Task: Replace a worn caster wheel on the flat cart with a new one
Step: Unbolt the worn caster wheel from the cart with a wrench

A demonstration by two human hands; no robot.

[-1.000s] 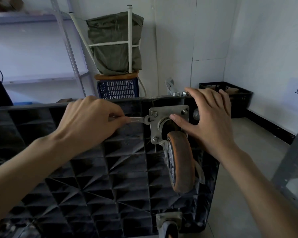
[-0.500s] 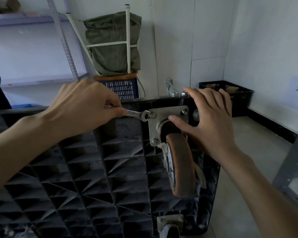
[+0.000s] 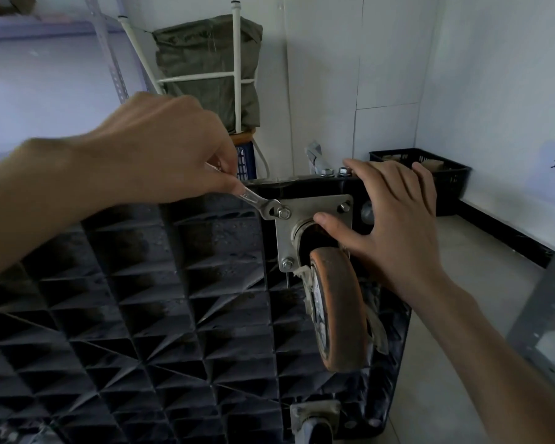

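**Wrench seated on caster plate bolt**

The worn caster wheel hangs from its mounting plate on the upturned flat cart. The left hand grips a wrench, its head on the plate's upper-left bolt. The right hand, fingers extended, rests against the plate's right edge.

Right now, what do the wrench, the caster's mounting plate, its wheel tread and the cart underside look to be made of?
Wrench: bright polished metal, probably steel, with glints.
Mounting plate: dull silver sheet metal, likely plated steel, matte sheen.
Wheel tread: orange-brown rubber or polyurethane, scuffed and dirty.
Cart underside: black moulded plastic, ribbed in triangles, dusty.
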